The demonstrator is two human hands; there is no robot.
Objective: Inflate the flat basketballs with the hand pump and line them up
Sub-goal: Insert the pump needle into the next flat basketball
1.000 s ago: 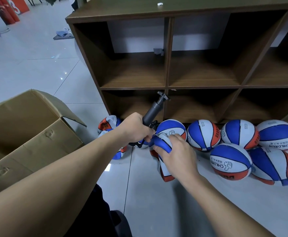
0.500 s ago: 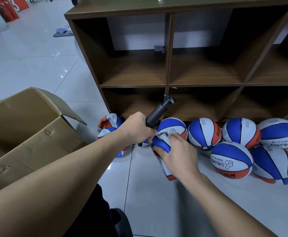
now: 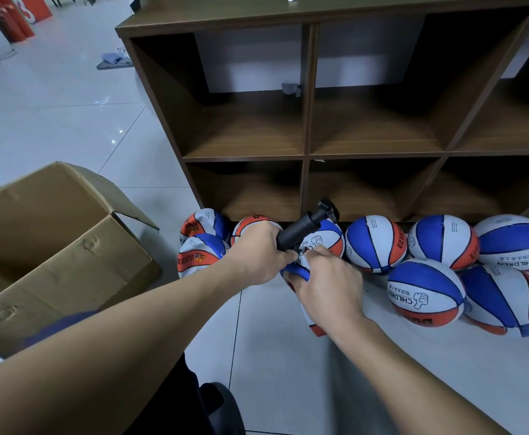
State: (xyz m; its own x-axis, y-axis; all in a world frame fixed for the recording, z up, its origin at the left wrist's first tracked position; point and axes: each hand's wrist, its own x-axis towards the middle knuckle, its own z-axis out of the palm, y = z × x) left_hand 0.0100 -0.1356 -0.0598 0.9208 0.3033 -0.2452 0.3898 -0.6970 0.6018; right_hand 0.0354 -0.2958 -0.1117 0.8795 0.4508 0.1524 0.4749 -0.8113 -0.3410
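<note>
My left hand point(image 3: 258, 254) grips the barrel of a black hand pump point(image 3: 304, 226), whose handle points up and to the right. My right hand point(image 3: 329, 284) holds a flat, folded blue, white and red basketball point(image 3: 297, 273) just under the pump's lower end; the nozzle is hidden between my hands. Several inflated basketballs lie along the foot of the shelf, among them one point(image 3: 376, 244) and another point(image 3: 425, 291) to the right. Crumpled flat balls point(image 3: 199, 252) lie to the left.
A dark wooden cubby shelf point(image 3: 307, 120) stands right behind the balls. An open cardboard box point(image 3: 52, 240) sits on the tiled floor at the left. Red objects point(image 3: 12, 17) and cloth point(image 3: 114, 59) lie far back on the floor.
Both hands with the pump and flat ball stay together; the pump has tilted a little lower and more to the right. The view has shifted slightly.
</note>
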